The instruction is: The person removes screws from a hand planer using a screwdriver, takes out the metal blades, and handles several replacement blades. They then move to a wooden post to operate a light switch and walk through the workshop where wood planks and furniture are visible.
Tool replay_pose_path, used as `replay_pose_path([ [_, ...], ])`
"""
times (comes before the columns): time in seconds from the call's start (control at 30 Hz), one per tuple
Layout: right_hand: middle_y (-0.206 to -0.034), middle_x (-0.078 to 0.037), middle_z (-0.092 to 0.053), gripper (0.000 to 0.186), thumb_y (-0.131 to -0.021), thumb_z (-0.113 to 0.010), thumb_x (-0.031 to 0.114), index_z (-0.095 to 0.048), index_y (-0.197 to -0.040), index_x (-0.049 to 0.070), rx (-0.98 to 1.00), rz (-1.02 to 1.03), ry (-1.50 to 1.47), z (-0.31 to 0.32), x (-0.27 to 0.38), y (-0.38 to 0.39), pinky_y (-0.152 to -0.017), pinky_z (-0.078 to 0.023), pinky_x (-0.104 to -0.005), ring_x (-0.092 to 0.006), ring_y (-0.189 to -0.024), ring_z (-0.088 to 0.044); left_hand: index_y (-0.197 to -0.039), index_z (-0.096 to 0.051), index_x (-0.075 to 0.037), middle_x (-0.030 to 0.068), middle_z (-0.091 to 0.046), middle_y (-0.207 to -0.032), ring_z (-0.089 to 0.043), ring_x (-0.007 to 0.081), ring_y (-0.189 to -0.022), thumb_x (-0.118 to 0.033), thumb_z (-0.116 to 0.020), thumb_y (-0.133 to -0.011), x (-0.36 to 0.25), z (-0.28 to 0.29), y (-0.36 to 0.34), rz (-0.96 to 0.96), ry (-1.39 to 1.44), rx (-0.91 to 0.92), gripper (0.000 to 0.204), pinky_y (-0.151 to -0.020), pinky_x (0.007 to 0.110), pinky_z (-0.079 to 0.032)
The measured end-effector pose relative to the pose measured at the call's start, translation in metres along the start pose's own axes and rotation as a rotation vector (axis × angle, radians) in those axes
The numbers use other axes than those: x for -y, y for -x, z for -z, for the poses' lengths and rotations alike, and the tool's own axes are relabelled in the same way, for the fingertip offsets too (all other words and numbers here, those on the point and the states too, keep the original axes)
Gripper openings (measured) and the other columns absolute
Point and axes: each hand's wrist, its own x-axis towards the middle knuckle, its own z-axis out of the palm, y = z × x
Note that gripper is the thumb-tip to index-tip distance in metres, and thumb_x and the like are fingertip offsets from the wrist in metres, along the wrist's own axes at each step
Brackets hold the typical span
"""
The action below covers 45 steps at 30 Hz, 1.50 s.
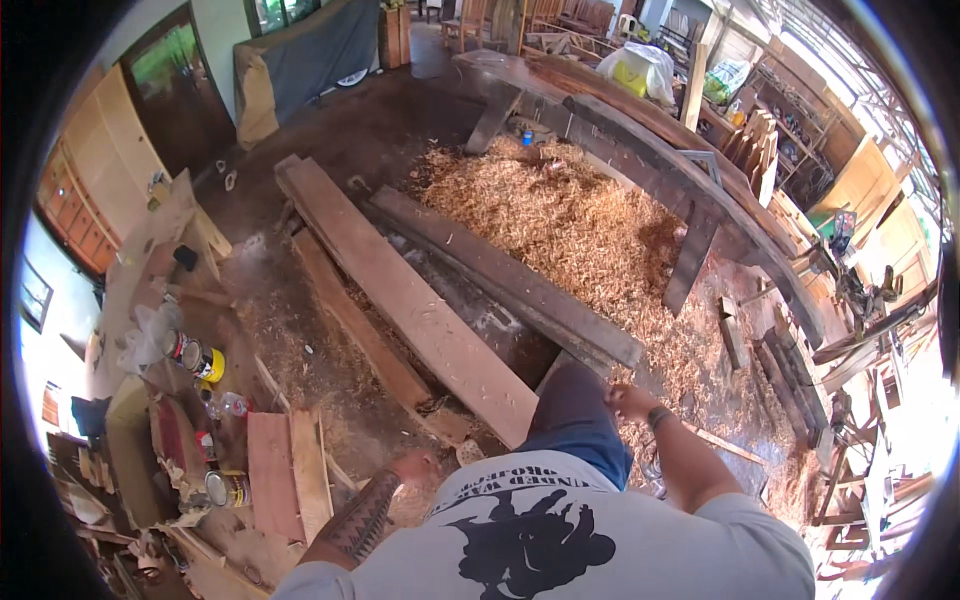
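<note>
My left hand (416,466) hangs low at my left side, its fingers curled in and nothing visible in them. Beside my right thigh is my right hand (628,402), also closed with the fingers bent, and no object shows in it. A dark band circles that wrist. Just ahead of my legs lies a long, thick wooden plank (420,305), pale brown and strewn with a few shavings. To its left a rougher, redder board (365,345) runs alongside. A dark, weathered beam (510,280) lies on the right, its near end close to my knee.
Wood shavings (560,220) pile up beyond the beam, under a long dark workbench (680,150) with slanted legs. On the left are paint cans (205,360), a tin (228,489) and a reddish board (274,475). Short timbers (785,380) lie at the right.
</note>
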Motion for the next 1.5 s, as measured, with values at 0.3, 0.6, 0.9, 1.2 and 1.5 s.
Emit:
replay_pose_path([
  [0.3,-0.114,-0.011,-0.078,0.052,-0.091,-0.074,0.054,-0.074,-0.124,0.015,0.125,0.157,0.637,0.078,0.009,-0.115,-0.092,-0.058,-0.0402,-0.0292,-0.102,-0.075,-0.099,-0.079,-0.009,0.0138,-0.078,-0.098,-0.073,0.025,-0.087,-0.026,-0.063,-0.091,-0.011,0.029,-0.057,-0.002,-0.129,-0.123,0.025,-0.078,0.039,-0.058],
  [0.6,-0.118,-0.009,-0.074,0.037,-0.101,-0.066,0.037,-0.071,-0.128,0.012,0.48,0.113,0.507,0.114,0.105,-0.308,-0.084,-0.058,-0.0395,-0.0202,-0.098,-0.07,-0.124,-0.075,-0.011,0.0138,-0.075,-0.122,-0.072,0.0309,-0.108,-0.048,-0.067,-0.093,0.003,0.102,-0.258,0.014,-0.024,-0.049,0.049,-0.095,0.046,-0.055],
  [0.9,-0.105,-0.016,-0.078,0.044,-0.092,-0.073,0.052,-0.077,-0.108,0.012,0.271,0.393,0.615,0.25,0.166,-0.48,-0.088,-0.057,-0.0439,-0.0322,-0.101,-0.074,-0.136,-0.07,-0.019,0.0098,-0.065,-0.143,-0.064,0.0309,-0.129,-0.053,-0.067,-0.088,-0.118,0.297,-0.414,0.446,-0.796,0.092,0.058,-0.11,0.051,-0.047],
  [1.2,-0.104,-0.013,-0.079,0.05,-0.089,-0.071,0.06,-0.078,-0.11,0.015,0.261,0.356,0.56,0.305,0.201,-0.543,-0.094,-0.056,-0.0448,-0.0331,-0.102,-0.073,-0.143,-0.066,-0.022,0.0025,-0.063,-0.148,-0.058,0.0285,-0.136,-0.032,-0.06,-0.098,-0.304,0.484,-0.427,0.744,-0.958,-0.042,0.046,-0.106,0.064,-0.038],
  [1.5,-0.107,-0.012,-0.078,0.053,-0.089,-0.073,0.06,-0.076,-0.113,0.013,0.513,0.117,0.594,0.327,0.273,-0.61,-0.087,-0.06,-0.0422,-0.0295,-0.093,-0.075,-0.125,-0.07,-0.01,0.0086,-0.077,-0.114,-0.072,0.025,-0.1,-0.043,-0.053,-0.106,-0.213,0.571,-0.553,-0.233,0.012,0.034,0.042,-0.088,0.045,-0.056],
])
